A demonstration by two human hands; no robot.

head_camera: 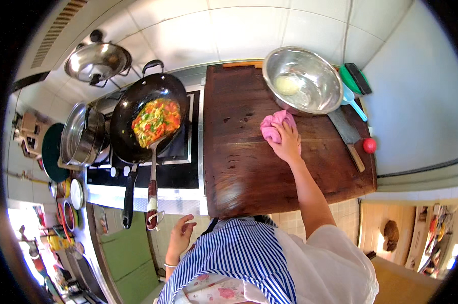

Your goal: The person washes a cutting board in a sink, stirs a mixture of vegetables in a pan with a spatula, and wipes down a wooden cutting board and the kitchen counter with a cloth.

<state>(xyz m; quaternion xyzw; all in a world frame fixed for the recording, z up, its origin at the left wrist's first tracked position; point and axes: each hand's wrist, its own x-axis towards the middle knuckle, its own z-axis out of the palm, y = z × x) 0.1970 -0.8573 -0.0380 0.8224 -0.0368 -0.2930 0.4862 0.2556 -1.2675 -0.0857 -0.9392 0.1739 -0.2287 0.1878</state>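
Note:
My right hand (286, 144) presses on a bunched pink cloth (273, 125) on the dark wooden board (236, 163), its fingers curled over the cloth. Just beyond the cloth stands a large stainless steel bowl (308, 83) with something pale in its bottom. My left hand (182, 232) hangs by my striped apron, near the counter's front edge, fingers slightly bent and holding nothing. Left of the board, a black wok (122, 125) on the stove holds a chopped mix (156, 121) of red, green and yellow food. A metal spatula (153, 167) rests in it, its handle towards me.
A cleaver (345, 127) lies on the board's right side, near a red ball-shaped thing (369, 145) and a light blue scoop (353, 102). Stacked metal pots (79, 136) stand left of the wok. The handles of wok and spatula jut past the stove's front edge.

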